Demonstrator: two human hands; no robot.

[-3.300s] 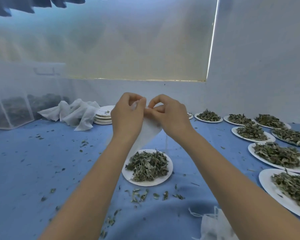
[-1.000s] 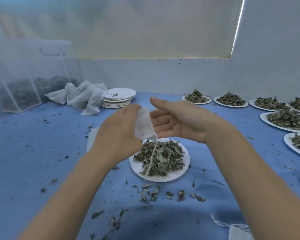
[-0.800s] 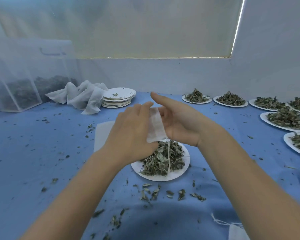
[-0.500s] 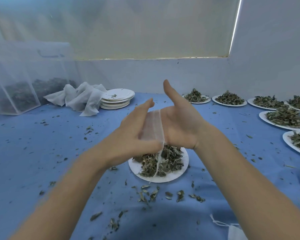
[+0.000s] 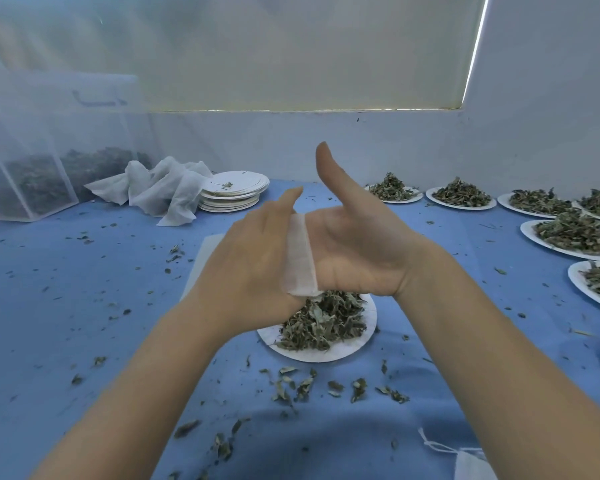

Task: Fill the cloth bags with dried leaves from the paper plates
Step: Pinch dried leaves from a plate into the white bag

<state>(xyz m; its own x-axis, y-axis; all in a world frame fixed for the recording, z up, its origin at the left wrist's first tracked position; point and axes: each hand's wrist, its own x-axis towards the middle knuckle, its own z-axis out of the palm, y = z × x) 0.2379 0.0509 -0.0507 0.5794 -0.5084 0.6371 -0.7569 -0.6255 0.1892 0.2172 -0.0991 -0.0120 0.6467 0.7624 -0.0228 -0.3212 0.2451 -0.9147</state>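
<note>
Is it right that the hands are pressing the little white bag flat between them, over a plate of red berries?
Not quite. The left hand and right hand do press the bag flat between them, but the plate below holds dried green leaves, not red berries. The head view shows it.
</note>
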